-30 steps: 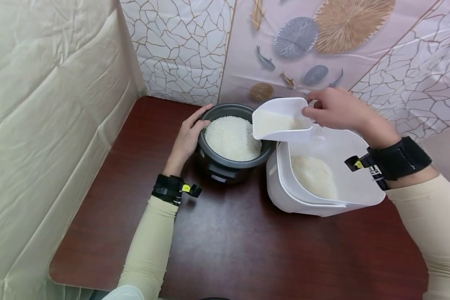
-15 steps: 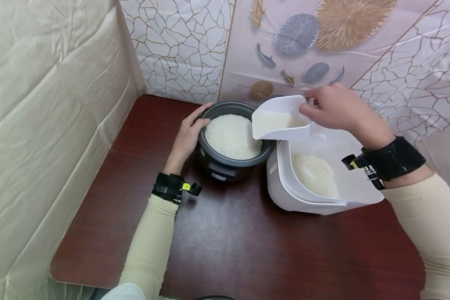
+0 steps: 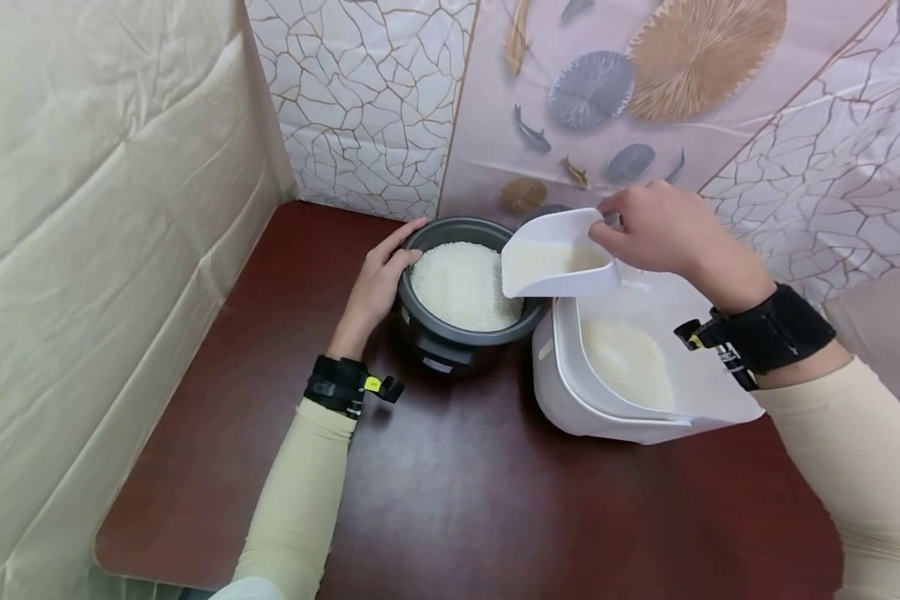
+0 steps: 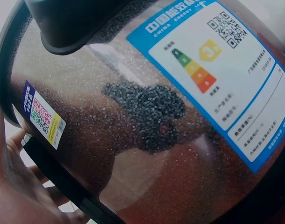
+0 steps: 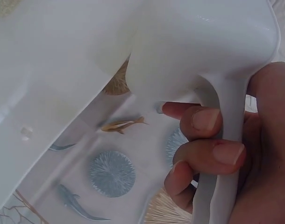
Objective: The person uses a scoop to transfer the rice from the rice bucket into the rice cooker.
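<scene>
My right hand (image 3: 660,229) grips the handle of a white scoop (image 3: 562,283), fingers curled round it in the right wrist view. The scoop holds some rice and hangs nearly level, its front lip over the right rim of a dark rice cooker (image 3: 468,337). Piled white rice (image 3: 465,287) lies inside the cooker. At the cooker's left side my left hand (image 3: 375,287) holds the rim, with the thumb at the edge; in the left wrist view several fingers (image 4: 44,177) show behind a black strip. A white rice bin (image 3: 600,425) with rice (image 3: 626,362) stands close right of the cooker.
Everything stands on a dark red-brown table (image 3: 457,500). A cream padded cloth (image 3: 120,250) rises along the left edge, and a patterned sheet (image 3: 367,117) hangs close behind the cooker and bin.
My right hand has shifted slightly left with the scoop, which stays at the cooker's right rim. My left hand has kept its place. The head view has tilted a little.
</scene>
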A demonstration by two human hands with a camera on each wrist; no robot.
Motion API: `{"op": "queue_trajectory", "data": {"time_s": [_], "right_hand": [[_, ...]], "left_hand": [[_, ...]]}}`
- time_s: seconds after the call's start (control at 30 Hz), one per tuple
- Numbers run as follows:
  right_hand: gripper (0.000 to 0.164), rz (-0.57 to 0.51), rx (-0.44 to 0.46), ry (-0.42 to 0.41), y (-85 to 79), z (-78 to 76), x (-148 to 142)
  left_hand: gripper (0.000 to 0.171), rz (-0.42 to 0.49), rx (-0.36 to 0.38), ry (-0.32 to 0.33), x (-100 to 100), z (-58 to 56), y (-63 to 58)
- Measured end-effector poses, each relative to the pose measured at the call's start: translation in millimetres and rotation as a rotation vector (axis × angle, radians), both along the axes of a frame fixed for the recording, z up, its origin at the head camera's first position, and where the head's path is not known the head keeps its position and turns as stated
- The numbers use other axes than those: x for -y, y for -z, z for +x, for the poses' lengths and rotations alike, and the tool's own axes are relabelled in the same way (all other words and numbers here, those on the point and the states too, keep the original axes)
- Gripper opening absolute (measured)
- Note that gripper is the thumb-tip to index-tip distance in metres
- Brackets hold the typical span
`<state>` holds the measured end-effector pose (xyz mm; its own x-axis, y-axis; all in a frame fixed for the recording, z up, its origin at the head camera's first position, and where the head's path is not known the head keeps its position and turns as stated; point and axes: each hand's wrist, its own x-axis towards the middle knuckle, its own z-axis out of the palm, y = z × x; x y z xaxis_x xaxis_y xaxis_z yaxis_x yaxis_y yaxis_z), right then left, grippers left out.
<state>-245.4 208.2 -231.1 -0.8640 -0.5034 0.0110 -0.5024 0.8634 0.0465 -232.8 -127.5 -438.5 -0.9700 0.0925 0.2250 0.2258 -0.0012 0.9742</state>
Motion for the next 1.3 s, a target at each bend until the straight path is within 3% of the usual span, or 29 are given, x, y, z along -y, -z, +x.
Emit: {"op": "queue_trajectory", "data": {"time_s": [0.2,0.43,0.77,0.93,1.2,1.3], "right_hand": [[0.039,0.011,-0.062,-0.009,2.9,5.0,3.3],[0.040,0.066,-0.053,0.014,-0.7,6.3,10.8],[0.037,0.133,-0.098,0.028,-7.9,16.1,21.5],[0.033,0.126,-0.227,-0.020,-7.0,27.1,29.9],[0.029,0.024,-0.548,-0.158,2.1,35.6,42.3],[0.028,0.013,-0.630,-0.197,3.9,37.3,47.6]], "left_hand": [[0.050,0.005,-0.005,0.002,-0.7,-0.1,1.7],[0.048,0.008,0.000,-0.006,-1.5,0.8,2.5],[0.051,0.012,0.030,0.006,-0.3,3.0,-6.1],[0.052,0.009,0.042,0.008,0.5,4.3,-9.2],[0.047,0.009,0.012,-0.014,-1.2,0.7,-0.2],[0.046,0.006,0.003,-0.018,-1.3,-0.2,1.2]]}}
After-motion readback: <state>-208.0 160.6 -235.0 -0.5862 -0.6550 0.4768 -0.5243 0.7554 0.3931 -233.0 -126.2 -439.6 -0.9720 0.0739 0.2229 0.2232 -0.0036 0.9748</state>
